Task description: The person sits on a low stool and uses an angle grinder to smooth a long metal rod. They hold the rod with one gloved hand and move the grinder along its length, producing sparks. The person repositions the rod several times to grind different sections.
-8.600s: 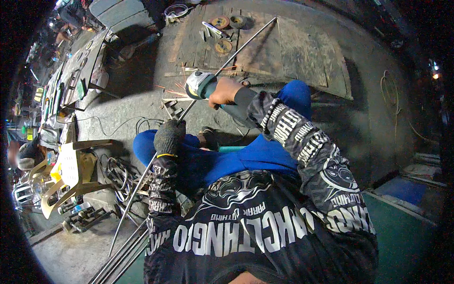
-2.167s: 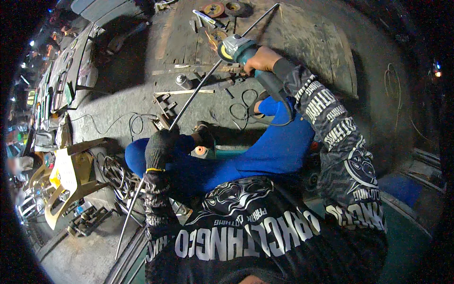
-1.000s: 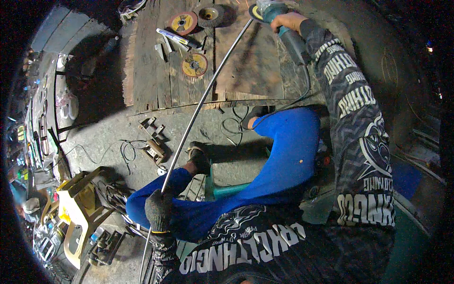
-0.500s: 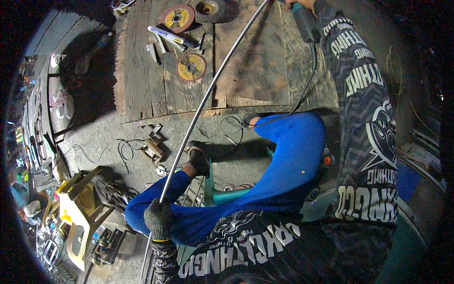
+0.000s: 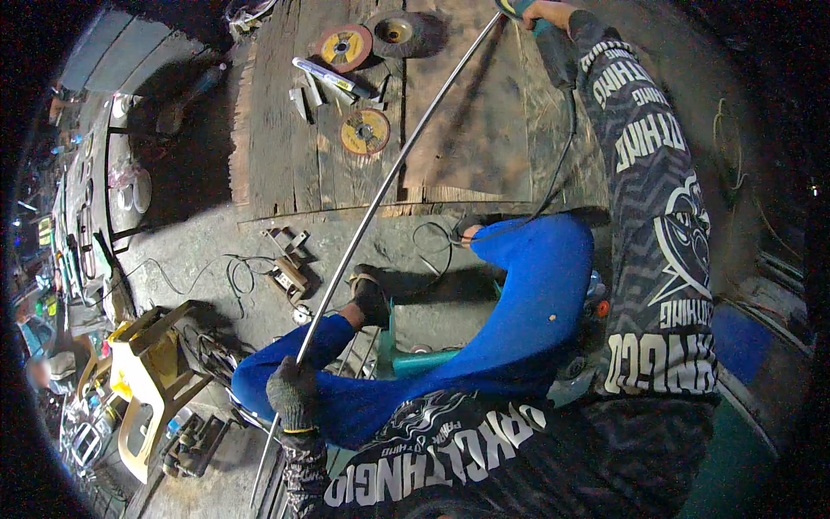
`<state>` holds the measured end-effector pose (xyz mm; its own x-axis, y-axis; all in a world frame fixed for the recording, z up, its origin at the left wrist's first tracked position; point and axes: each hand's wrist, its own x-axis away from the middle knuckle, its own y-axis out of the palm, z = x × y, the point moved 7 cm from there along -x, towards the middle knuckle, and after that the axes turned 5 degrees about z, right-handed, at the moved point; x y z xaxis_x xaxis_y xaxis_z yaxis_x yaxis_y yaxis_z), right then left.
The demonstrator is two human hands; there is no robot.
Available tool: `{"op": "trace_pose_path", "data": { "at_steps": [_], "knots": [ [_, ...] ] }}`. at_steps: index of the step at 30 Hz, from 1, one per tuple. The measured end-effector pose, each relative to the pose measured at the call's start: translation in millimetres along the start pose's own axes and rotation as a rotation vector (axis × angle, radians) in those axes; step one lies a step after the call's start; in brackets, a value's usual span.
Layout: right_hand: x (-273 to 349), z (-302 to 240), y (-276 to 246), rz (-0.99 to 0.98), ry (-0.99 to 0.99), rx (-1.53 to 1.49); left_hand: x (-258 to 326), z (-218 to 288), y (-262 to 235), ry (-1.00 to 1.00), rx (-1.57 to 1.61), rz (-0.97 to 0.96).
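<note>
My left hand (image 5: 291, 396), in a grey knit glove, is closed round a long thin metal rod (image 5: 378, 201) beside my left knee. The rod slants up and away over the wooden tabletop (image 5: 311, 186), and its lower end runs on past my glove. At the top edge my right hand (image 5: 546, 14), bare, grips an angle grinder (image 5: 554, 57) with a dark teal body. The grinder's head is at the rod's far end; whether the disc touches the rod I cannot tell. Its black cord (image 5: 566, 143) hangs down past the table edge.
On the table lie two cutting discs (image 5: 364, 131), a cup-shaped wheel (image 5: 399, 32), a marker pen (image 5: 329, 78) and small metal offcuts (image 5: 300, 103). A yellow plastic chair (image 5: 147, 372) stands at left. Metal brackets (image 5: 288, 272) and a loose cord (image 5: 238, 275) lie on the floor.
The view has shifted slightly, so the table and its things sit further right and lower. More of my right hand and the grinder's head shows. Both grips are kept.
</note>
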<state>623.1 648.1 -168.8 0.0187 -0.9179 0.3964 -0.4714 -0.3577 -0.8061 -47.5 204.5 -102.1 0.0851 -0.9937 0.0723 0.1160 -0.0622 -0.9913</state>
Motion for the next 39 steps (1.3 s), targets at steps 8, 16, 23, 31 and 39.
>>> {"op": "trace_pose_path", "data": {
  "at_steps": [8,16,23,31,39],
  "knots": [
    [50,-70,36,-0.115,-0.337,0.198,9,7,-18,-0.006,0.038,0.010],
    [135,-125,90,-0.190,-0.401,0.255,25,1,-20,-0.079,0.011,-0.143],
    [172,-162,165,-0.215,-0.298,0.265,38,-5,-18,-0.087,0.080,-0.170],
    [249,-233,210,-0.095,-0.003,0.169,33,-11,-8,-0.084,0.109,-0.223],
    [300,-290,252,-0.079,0.014,0.087,28,-10,3,-0.053,0.100,-0.225]
  ]
}}
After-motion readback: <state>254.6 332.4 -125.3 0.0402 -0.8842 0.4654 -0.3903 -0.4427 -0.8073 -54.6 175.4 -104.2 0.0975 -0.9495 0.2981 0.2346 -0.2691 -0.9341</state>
